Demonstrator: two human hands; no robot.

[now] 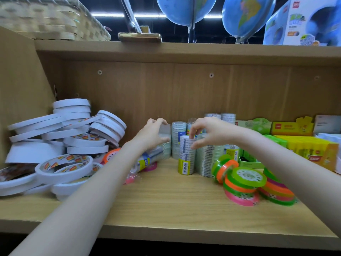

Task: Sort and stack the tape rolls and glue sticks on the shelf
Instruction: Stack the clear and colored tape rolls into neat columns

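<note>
On the wooden shelf [166, 204] several shrink-wrapped sleeves of clear tape stand upright at the middle back. My right hand [208, 131] pinches the top of one upright sleeve with a yellow barcode label [186, 157]. My left hand [153, 133] is curled around another clear tape sleeve [166, 145] next to it. A further clear sleeve [147, 159] lies on its side under my left forearm. White double-sided tape rolls [64, 145] lie in a loose heap at the left. Green, orange and pink tape rolls [245, 183] are piled at the right. Yellow glue stick boxes [311, 148] sit far right.
The shelf's left side wall [20, 89] and back panel [184, 93] enclose the space. Green and yellow product boxes [258, 124] line the back right. Above, the upper shelf carries a woven basket [48, 19], globes [245, 17] and a boxed globe [306, 21].
</note>
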